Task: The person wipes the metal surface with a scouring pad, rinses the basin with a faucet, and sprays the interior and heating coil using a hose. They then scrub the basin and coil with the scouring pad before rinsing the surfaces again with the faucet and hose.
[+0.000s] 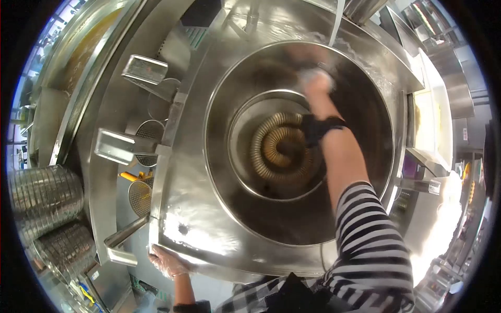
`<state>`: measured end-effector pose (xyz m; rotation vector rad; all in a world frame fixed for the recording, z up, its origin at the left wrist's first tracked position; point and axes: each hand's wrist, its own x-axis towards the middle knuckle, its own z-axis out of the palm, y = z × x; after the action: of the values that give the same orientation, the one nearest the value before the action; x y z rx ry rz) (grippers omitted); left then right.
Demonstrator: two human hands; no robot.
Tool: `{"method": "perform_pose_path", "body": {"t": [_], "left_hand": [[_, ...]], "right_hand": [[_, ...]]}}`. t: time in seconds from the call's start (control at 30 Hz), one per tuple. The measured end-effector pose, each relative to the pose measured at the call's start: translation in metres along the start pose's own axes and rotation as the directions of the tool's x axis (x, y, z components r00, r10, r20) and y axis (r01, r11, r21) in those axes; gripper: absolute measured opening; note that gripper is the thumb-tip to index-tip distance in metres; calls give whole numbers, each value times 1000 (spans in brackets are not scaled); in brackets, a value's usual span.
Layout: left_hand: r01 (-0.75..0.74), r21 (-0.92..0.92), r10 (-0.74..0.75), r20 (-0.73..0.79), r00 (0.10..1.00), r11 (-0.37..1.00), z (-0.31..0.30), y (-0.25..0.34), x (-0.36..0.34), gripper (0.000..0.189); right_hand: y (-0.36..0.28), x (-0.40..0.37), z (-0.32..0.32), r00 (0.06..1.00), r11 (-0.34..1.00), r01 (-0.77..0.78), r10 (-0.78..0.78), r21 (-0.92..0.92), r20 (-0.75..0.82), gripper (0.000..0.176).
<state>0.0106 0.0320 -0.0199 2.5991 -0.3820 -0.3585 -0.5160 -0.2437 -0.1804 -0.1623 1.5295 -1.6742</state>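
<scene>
A large round steel vessel is set into a steel counter, with a coiled ribbed hose or spring at its bottom. My right hand reaches inside, near the vessel's far wall, blurred by motion. Something pale and blurred is at the hand, but I cannot make out what it is. A black band circles that forearm below a striped sleeve. At the counter's near left corner, my left hand rests against the edge in a clear glove, its fingers apart and holding nothing.
Steel handles and mesh strainers hang along the left side. Stacked round metal containers stand at far left. A white tray lies at the right. A white strip hangs over the far rim.
</scene>
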Motion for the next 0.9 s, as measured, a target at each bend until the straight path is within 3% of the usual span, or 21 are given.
{"method": "perform_pose_path", "body": {"t": [0.07,0.13,0.17,0.2,0.23,0.27,0.33,0.37,0.4,0.43,0.53,0.6,0.63,0.67,0.73,0.77,0.8,0.87,0.9], "left_hand": [[2,19,-4,94,996,1000,-4,-11,8,60],[-3,114,4,-8,1000,993,1,-11,9,63],[7,135,-8,6,1000,991,-1,-6,7,61],[-6,165,5,7,1000,986,-2,-1,2,60],[6,58,-9,51,999,998,2,-4,6,60],[24,-40,-20,95,995,999,-1,-15,13,61],[73,-53,-69,76,995,996,0,-8,9,47],[-83,164,72,75,995,983,-1,-33,26,44],[-231,377,206,107,973,897,-5,-57,45,43],[-230,390,205,104,973,892,-5,-50,41,43],[-131,369,102,96,990,920,-2,-34,28,43],[-174,510,164,66,984,843,-6,-44,34,46],[-187,445,179,60,982,876,-10,-59,43,56],[-201,378,195,54,979,904,-14,-73,53,69],[-211,198,201,70,977,957,-17,-67,46,69],[-211,137,202,76,977,968,-19,-68,45,70],[-622,429,619,167,768,655,-27,-77,49,70],[-798,591,828,386,407,117,-36,-104,60,72],[-731,614,764,306,569,298,-39,-123,71,84]], "right_hand": [[43,-81,62,895,877,-173,330,-449,299,26],[81,-179,88,706,742,-250,580,-622,407,24],[77,-174,91,705,740,-251,581,-624,406,24],[74,-162,95,741,726,-57,491,-685,458,22],[72,-145,96,756,678,137,400,-722,519,22],[72,-126,93,749,597,317,319,-737,581,22],[73,-87,79,681,372,620,181,-691,709,25],[71,-66,70,622,232,740,124,-632,773,28],[65,-37,37,624,84,781,-147,-619,767,24],[60,-8,4,581,-62,752,-407,-656,704,25],[165,143,-109,853,385,522,-249,-761,459,21],[213,143,-73,882,247,455,-256,-855,395,20],[238,137,-53,894,175,414,-264,-893,362,20],[250,117,-41,854,19,477,-247,-879,458,19],[269,72,-13,746,-289,573,-204,-767,634,18],[277,41,-5,731,-175,653,-109,-736,674,18],[281,13,6,696,-52,716,-24,-696,718,18],[279,-14,17,584,203,776,127,-598,802,19],[257,-6,22,586,204,772,136,-602,798,19]]}}
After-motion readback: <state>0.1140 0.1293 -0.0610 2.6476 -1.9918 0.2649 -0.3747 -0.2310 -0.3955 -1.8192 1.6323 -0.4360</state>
